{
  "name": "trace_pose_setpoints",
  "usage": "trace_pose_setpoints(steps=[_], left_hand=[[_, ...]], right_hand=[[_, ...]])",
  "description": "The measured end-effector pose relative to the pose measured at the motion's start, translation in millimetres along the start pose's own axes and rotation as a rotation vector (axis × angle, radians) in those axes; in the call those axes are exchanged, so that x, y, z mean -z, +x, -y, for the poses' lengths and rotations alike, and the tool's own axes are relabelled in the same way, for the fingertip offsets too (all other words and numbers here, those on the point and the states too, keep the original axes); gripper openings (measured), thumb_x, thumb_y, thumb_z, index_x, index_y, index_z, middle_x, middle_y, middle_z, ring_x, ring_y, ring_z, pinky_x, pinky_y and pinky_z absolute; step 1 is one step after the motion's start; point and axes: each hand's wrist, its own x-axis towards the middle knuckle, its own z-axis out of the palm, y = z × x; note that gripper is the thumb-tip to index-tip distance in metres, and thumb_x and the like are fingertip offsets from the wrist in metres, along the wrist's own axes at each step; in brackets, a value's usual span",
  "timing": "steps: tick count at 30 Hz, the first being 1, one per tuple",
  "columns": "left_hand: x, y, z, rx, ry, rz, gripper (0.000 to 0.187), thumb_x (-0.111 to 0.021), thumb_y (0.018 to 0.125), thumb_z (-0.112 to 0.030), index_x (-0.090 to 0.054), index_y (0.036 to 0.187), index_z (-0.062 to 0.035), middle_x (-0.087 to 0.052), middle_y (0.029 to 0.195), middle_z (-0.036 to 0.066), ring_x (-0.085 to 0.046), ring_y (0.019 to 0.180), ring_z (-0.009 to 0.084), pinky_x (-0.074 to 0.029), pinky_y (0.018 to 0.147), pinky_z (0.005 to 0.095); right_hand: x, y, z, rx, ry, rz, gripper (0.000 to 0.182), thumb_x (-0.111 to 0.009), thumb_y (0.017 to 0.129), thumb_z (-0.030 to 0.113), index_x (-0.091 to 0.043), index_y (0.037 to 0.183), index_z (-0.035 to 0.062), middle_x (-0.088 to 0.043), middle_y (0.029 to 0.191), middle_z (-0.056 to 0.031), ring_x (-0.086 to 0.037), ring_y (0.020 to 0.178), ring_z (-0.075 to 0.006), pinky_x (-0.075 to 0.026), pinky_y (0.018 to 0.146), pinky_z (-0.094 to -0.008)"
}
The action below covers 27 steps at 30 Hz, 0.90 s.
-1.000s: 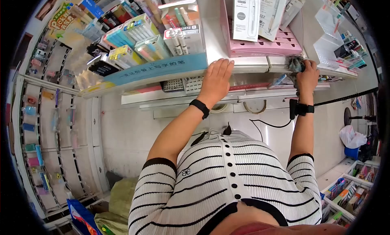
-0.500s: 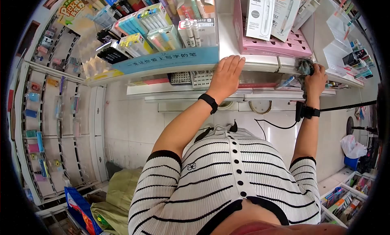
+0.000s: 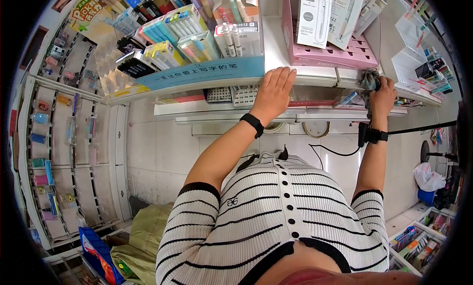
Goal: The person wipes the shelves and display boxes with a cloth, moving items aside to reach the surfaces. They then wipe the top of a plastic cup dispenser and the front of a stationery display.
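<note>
Right grip [image 3: 383, 96] on cloth [image 3: 369, 81], apparently, at shelf edge [image 3: 316, 78]

From here, the right hand [image 3: 383, 98] hides part of the grey rag [image 3: 369, 81], so I can't see whether the fingers close round it. The left hand [image 3: 274, 96] covers its own palm. The white box [image 3: 315, 19] is cut off on top, its print too small.

On the shelf [image 3: 274, 41], at left, pen boxes [image 3: 187, 24]; at right, a tray [image 3: 330, 60] bearing pen packages [image 3: 314, 18]; at the shelf's front edge, near the tray's right corner, a cloth [image 3: 368, 81].
</note>
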Motion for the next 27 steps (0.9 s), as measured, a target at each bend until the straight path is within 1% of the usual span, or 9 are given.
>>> trace_pose_setpoints(steps=[17,19,25,27], left_hand=[[-0.8,0.3,0.3,-0.004,0.014,0.006,0.066,-0.062,0.076,-0.015,-0.044,0.138,-0.0041,-0.048,0.133,0.011,-0.042,0.128,0.0246,-0.025,0.114,0.0399],[-1.6,0.3,0.0,-0.008,-0.038,-0.040,0.068,-0.064,0.073,-0.010,-0.044,0.138,-0.0029,-0.047,0.132,0.012,-0.044,0.125,0.0286,-0.031,0.111,0.0431],[-2.0,0.5,0.4,-0.016,-0.026,-0.055,0.068,-0.064,0.072,-0.009,-0.045,0.137,-0.0032,-0.048,0.132,0.013,-0.044,0.125,0.0287,-0.032,0.110,0.0430],[-3.0,0.4,1.1,-0.010,-0.037,-0.035,0.068,-0.065,0.072,-0.010,-0.045,0.137,-0.0031,-0.048,0.132,0.013,-0.044,0.125,0.0289,-0.032,0.110,0.0431]], right_hand=[[-1.2,0.0,-0.4,-0.014,0.011,0.011,0.051,-0.065,0.068,0.003,-0.061,0.118,0.0135,-0.056,0.127,-0.0081,-0.055,0.103,-0.0399,-0.050,0.088,-0.0460],[-0.6,-0.8,-0.8,0.001,0.008,0.003,0.051,-0.065,0.068,0.003,-0.061,0.118,0.0136,-0.056,0.127,-0.0080,-0.055,0.103,-0.0399,-0.050,0.088,-0.0460],[1.7,-1.4,1.9,0.000,0.022,-0.005,0.052,-0.066,0.069,0.003,-0.061,0.119,0.0140,-0.056,0.126,-0.0080,-0.055,0.104,-0.0398,-0.050,0.089,-0.0458],[5.6,-2.7,5.2,-0.011,0.022,-0.011,0.050,-0.066,0.068,0.003,-0.062,0.117,0.0138,-0.057,0.125,-0.0079,-0.055,0.103,-0.0393,-0.050,0.088,-0.0460]])
